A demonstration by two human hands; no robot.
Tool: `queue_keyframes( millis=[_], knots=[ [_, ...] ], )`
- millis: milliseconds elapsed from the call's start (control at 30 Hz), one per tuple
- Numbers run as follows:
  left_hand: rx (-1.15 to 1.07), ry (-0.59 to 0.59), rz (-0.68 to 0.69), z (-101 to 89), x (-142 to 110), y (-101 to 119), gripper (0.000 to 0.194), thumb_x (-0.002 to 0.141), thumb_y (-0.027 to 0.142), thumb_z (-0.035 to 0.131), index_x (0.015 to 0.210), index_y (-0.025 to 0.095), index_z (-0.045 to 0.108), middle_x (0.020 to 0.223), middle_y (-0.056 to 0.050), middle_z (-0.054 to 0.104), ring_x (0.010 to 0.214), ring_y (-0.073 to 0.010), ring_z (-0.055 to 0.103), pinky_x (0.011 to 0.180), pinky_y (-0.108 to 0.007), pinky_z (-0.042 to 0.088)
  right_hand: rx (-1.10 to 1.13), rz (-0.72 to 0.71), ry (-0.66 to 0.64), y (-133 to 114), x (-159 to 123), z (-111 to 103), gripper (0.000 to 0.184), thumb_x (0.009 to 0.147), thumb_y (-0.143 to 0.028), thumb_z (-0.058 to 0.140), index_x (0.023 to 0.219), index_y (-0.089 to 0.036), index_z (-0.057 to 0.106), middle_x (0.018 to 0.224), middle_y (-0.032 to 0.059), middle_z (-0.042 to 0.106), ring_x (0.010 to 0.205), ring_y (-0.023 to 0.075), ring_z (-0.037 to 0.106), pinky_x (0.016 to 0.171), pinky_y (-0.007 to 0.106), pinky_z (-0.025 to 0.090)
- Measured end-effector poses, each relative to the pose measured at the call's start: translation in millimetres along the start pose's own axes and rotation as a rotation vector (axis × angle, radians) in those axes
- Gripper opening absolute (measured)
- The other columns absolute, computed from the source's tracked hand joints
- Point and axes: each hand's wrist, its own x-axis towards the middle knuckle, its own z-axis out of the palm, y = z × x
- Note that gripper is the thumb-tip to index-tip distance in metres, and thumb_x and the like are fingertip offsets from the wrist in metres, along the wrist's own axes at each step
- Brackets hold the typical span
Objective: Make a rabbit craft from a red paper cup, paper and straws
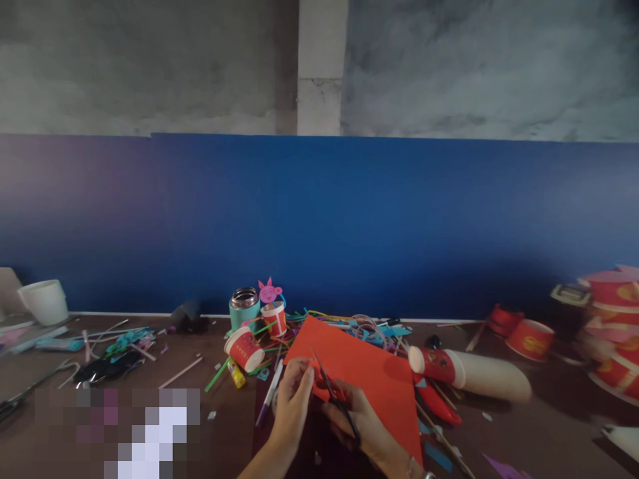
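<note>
Dark brown, the desk [232,426] carries a large red sheet [377,372] that spreads from twelve round to four o'clock of the hands, beneath and beyond them. Above the sheet's near left part, the right hand [359,412] has its fingers curled around the handles of dark scissors [330,386], whose blades point toward eleven o'clock; how far the blades are parted cannot be told. The left hand [294,392] has thumb and fingers pinched together on a small red piece [319,391], which sits at their tips, right beside the blades. Of the containers, the largest is a blurred stack of red tubs [616,339] far out between two and three o'clock, its insides hidden. A white cup [44,304] stands well apart between nine and ten, its contents out of sight. At half past ten is a teal jar [244,313], upright and uncovered, with a shiny metal mouth; what it holds cannot be seen. A red tub [530,340] rests well off, also between two and three. Near ten, a red paper cup [244,349] lies tipped over. At eleven, a smaller red-and-white cup [274,320] stands just beside the jar, a pink cut-out [270,291] showing above its rim.
</note>
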Motion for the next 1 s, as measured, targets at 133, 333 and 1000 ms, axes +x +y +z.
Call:
queue_keyframes(
  millis=[133,333,1000],
  knots=[
    [-0.016,0.021,0.0,1.0,-1,2,0.038,0.069,0.055,0.064,0.075,0.017,0.063,0.066,-0.001,0.06,0.063,-0.0156,0.056,0.058,-0.024,0.042,0.012,0.012,0.0,2,0,-1,0.071,0.065,-0.056,0.069,0.115,-0.008,0.052,0.04,-0.0113,0.04,0.029,0.0036,0.031,0.029,0.015,0.024],
    [-0.018,0.05,-0.014,0.1,-1,0,0.036,0.069,0.053,0.065,0.076,0.017,0.064,0.065,0.0,0.059,0.06,-0.0143,0.055,0.057,-0.024,0.042,-0.012,0.015,0.001,5,1,-1,0.072,0.064,-0.056,0.068,0.115,-0.007,0.052,0.039,-0.0111,0.041,0.029,0.004,0.031,0.03,0.016,0.025],
    [0.073,0.02,0.094,-0.7,2,0,0.032,0.071,0.049,0.064,0.072,0.017,0.064,0.075,-0.004,0.06,0.073,-0.0188,0.057,0.068,-0.027,0.045,-0.027,0.01,-0.015,-5,-1,-1,0.075,0.067,-0.055,0.067,0.122,-0.008,0.046,0.044,-0.0095,0.044,0.031,0.0051,0.035,0.03,0.016,0.026]
  ],
)
